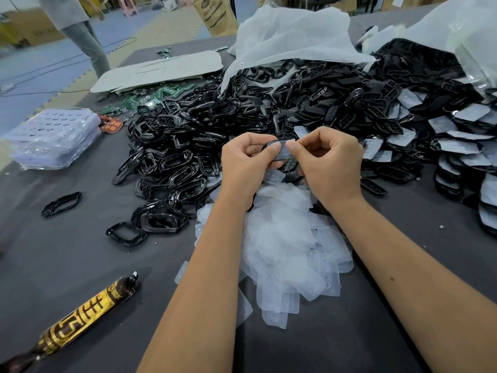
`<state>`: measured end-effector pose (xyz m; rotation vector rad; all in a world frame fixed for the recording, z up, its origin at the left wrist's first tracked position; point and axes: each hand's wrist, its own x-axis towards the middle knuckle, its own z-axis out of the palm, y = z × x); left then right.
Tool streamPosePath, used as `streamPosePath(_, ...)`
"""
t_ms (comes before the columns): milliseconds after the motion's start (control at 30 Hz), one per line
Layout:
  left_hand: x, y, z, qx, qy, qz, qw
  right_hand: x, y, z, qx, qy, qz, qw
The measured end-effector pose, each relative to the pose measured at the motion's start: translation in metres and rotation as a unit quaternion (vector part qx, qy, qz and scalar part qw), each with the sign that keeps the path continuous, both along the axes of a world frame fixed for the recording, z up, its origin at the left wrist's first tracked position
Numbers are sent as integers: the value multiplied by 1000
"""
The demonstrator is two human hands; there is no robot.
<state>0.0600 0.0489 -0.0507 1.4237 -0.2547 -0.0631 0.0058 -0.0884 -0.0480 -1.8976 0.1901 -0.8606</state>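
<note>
Translucent peeled films (282, 246) lie heaped on the grey counter (67, 251) at 6 o'clock, between the forearms, with a gold-and-brown wrapper (78, 316) at 7 o'clock. Just beyond the heap, at the centre, the left hand (247, 162) curls round one end of a black shell (270, 144), thumb on top, while the right hand (325, 160) pinches the corner of its protective film (284, 154) between thumb and forefinger. The step looks like peeling; the next move calls for a firm hold on the shell and a steady pull of the film. At 9 o'clock sit stacked clear trays (53, 138), their contents unclear. At 12 and 1 o'clock two open white bags (295, 36) spill black frames (188, 135).
</note>
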Motion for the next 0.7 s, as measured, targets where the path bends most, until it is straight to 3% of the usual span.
streamPosePath(467, -1, 0, 2, 12, 11, 3, 1000, 3, -3, -3, 22, 45, -2, 999)
streamPosePath(700, 0, 2, 0, -6, 0, -26, 1000, 7, -11, -7, 174, 59, 120, 976)
